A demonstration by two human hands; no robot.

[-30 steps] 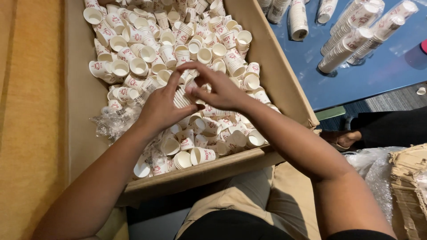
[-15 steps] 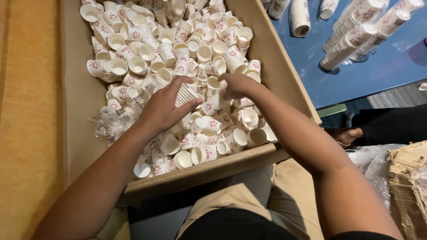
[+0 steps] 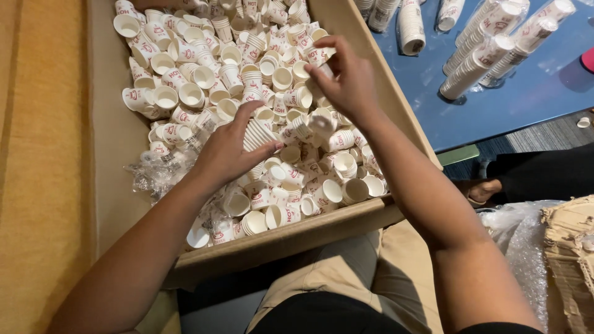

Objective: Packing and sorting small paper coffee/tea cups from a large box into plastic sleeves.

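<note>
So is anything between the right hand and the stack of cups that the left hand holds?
Nothing visible stands between them. The left hand holds the stack of cups above the loose paper cups, and the right hand, pinching a single cup, has only open air above those cups towards it.

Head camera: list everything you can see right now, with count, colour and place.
Loose paper cups: too many to count, white with red print, filling the box.
Cardboard box: one, brown, across the lap.
Nested cup stack: one, white, gripped in the left hand.
Single cup: one, white and red, at the right fingertips.
Clear plastic wrap: crumpled, lower left inside the box.
Sleeved cup stacks: several, white, lying on the blue table at upper right.
Torn cardboard: brown, lower right.
Left hand: over the box's middle.
Right hand: raised near the box's right wall.
</note>
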